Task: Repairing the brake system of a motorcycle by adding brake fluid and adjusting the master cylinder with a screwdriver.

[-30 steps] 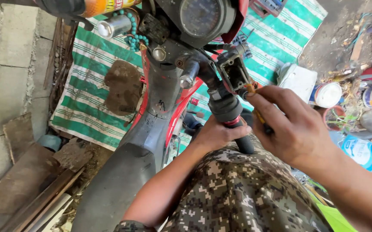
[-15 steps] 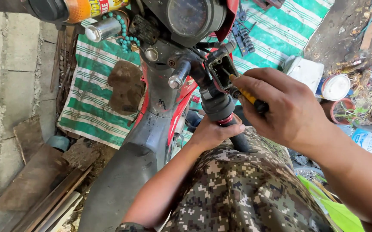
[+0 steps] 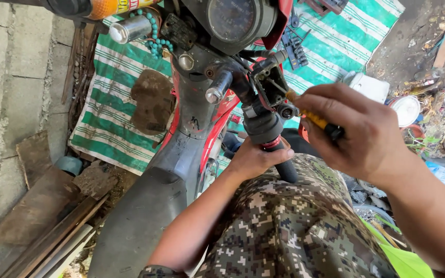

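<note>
Sprawling beneath everything, the green-striped tarp (image 3: 114, 123) catches loose tools, and over it leans the red motorbike (image 3: 181, 154), its round speedometer (image 3: 232, 18) facing up. Left hand (image 3: 253, 159) is wrapped shut around the black handlebar grip (image 3: 284, 167), apparently steadying the bar. Right hand (image 3: 359, 131) pinches a yellow-handled screwdriver (image 3: 312, 117), tip set into the opened switch housing (image 3: 271, 85).

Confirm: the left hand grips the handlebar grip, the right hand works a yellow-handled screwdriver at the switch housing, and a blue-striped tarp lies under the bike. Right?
Not quite. The head view shows the tarp striped green and white, not blue. The rest holds: left hand on the grip, right hand working the screwdriver at the switch housing.
</note>
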